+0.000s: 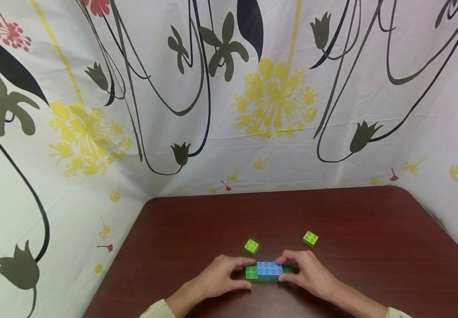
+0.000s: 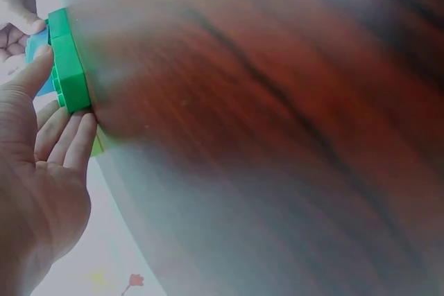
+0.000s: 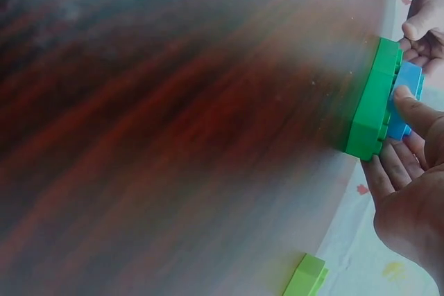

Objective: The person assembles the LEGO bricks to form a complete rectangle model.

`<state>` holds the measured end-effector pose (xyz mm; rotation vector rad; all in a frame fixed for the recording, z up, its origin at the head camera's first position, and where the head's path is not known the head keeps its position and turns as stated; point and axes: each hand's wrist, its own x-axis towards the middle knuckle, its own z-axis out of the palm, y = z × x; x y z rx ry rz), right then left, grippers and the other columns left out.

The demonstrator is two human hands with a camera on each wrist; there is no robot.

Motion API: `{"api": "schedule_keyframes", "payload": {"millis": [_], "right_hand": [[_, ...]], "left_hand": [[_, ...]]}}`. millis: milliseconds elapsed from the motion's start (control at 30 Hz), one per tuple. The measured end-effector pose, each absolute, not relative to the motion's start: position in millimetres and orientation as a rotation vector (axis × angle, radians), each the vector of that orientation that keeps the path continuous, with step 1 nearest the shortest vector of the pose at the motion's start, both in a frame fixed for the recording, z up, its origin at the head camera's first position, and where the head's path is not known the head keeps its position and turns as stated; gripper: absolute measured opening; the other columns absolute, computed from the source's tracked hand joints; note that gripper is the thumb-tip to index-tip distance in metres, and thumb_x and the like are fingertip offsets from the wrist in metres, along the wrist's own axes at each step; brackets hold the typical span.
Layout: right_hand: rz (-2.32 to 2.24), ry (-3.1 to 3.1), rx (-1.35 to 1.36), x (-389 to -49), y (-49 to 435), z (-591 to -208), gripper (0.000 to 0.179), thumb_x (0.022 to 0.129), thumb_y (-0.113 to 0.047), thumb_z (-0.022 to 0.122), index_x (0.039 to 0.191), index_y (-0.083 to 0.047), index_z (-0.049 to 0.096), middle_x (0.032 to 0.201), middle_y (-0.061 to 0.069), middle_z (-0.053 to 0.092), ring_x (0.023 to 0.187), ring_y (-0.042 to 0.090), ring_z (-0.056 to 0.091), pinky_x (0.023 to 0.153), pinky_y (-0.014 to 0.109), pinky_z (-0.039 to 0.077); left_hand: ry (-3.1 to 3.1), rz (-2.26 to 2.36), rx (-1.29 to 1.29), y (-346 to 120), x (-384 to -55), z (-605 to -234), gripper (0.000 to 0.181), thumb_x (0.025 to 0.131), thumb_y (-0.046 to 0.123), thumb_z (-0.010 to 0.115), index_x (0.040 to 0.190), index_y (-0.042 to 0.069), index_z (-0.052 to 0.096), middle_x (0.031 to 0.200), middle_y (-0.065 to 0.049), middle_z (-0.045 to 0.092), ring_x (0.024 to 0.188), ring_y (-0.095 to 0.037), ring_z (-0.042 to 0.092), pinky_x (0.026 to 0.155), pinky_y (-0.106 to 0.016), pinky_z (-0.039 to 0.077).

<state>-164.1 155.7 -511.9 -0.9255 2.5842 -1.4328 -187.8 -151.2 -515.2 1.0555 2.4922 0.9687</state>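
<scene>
Dark wood table [image 1: 372, 229], floral sheet [image 1: 93, 110] behind. Blue brick [image 1: 269, 268] sits on green brick [image 1: 251, 272] at 6 o'clock, left hand [image 1: 217, 278] & right hand [image 1: 312, 276] pinching the ends. Two lime bricks [image 1: 251, 246] [image 1: 310, 238] at 12 o'clock, not yet attached.

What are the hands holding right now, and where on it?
Both hands hold the blue-on-green brick stack by its two opposite ends.

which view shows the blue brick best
The head view: the blue brick lies studs up on the green brick, between both hands. The left wrist view shows only a blue sliver behind the thumb; the right wrist view shows one end past the green edge.
</scene>
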Motion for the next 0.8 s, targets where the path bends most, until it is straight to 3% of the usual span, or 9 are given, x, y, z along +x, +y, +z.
{"api": "schedule_keyframes", "payload": {"millis": [333,800], "right_hand": [[-1.429,2.565,-0.931,-164.1,155.9,-510.1,0.022,0.09,-0.017,0.087,0.107,-0.015,0.074,0.113,0.006,0.078,0.102,0.019,0.075,0.082,0.037,0.062],[-1.424,2.561,-0.921,-164.4,156.0,-509.7,0.022,0.09,-0.016,0.087,0.107,-0.015,0.074,0.114,0.008,0.078,0.104,0.021,0.075,0.083,0.038,0.062]], "left_hand": [[2.522,1.031,1.059,-140.7,-184.4,-499.9,0.054,0.1,0.039,0.076,0.148,0.017,0.064,0.142,0.012,0.065,0.126,-0.002,0.061,0.101,-0.027,0.053],[2.627,1.15,1.114,-122.9,-176.6,-510.1,0.036,0.1,0.031,0.076,0.134,0.016,0.075,0.126,0.008,0.074,0.111,-0.001,0.067,0.087,-0.022,0.056]]}}
